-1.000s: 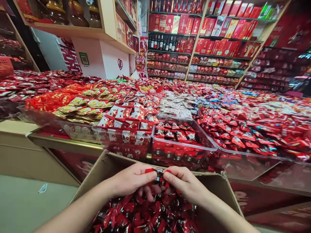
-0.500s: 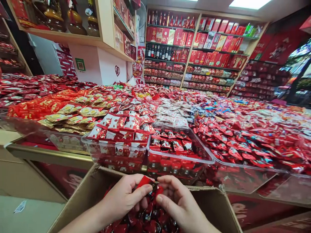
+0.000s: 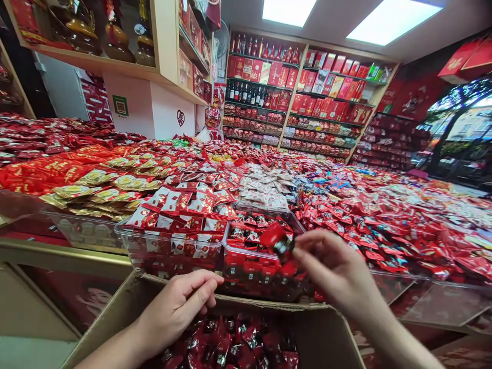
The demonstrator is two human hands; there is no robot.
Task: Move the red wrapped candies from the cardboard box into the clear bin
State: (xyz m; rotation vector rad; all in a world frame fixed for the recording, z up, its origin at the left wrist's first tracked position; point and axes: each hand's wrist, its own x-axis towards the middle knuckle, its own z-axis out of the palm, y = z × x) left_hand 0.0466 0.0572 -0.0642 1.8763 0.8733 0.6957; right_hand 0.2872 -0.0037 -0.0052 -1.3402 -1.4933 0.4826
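My right hand [image 3: 338,266] pinches a red and black wrapped candy [image 3: 282,245] by one end, slightly blurred, over the front of a clear plastic bin [image 3: 265,253] of similar candies. My left hand [image 3: 188,302] hovers above the near-left part of an open cardboard box [image 3: 111,312]. Its fingers are curled with the thumb against the index finger, and nothing shows in them. Inside the box lie many loose red and black wrapped candies [image 3: 234,341], partly covered by my left hand and forearm.
A neighbouring clear bin [image 3: 169,243] holds white and red packets in rows. Gold packets [image 3: 107,187] and orange-red packets [image 3: 42,171] are heaped to the left, more red candies [image 3: 369,220] to the right. Shelves with bottles and red boxes [image 3: 265,72] line the back wall.
Both hands were together over the box with a candy between them. The right hand has carried the candy up and right to the bin, while the left stays low. The view has tilted up.
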